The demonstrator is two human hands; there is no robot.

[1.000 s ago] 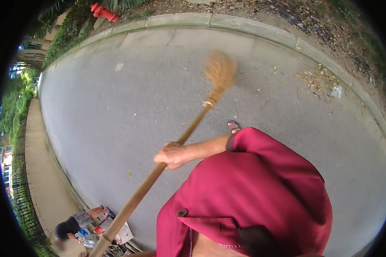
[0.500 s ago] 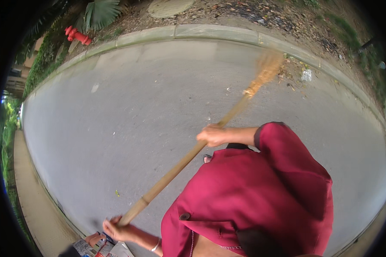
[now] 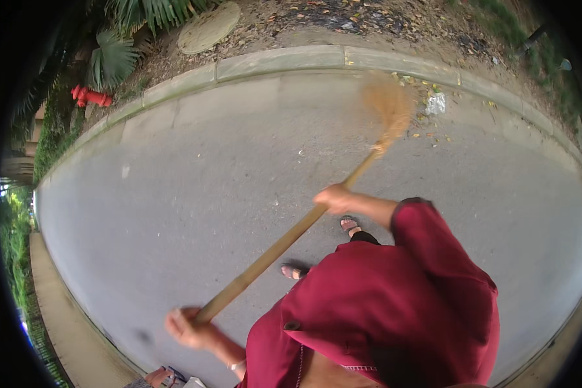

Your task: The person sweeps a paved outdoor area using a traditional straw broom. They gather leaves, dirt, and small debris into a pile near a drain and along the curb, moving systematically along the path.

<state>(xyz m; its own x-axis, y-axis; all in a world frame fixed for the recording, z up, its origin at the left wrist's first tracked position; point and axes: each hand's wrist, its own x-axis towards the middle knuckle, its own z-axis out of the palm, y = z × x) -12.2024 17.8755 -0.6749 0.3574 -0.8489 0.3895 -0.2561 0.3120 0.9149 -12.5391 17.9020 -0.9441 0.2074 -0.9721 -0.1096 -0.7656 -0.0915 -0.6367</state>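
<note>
The left hand (image 3: pixel 186 326) is wrapped around the near end of a long brown wooden broom (image 3: pixel 291 236). Higher up the stick, the right hand (image 3: pixel 333 197) is closed around its middle. The bushy straw head is blurry, down by dry leaves and a clear plastic wrapper (image 3: pixel 435 103) beside the grey stone curb (image 3: pixel 278 61)

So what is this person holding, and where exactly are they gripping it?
A long-handled broom. The left hand grips the top end of the wooden handle; the right hand grips it about midway, toward the bristles.
</note>
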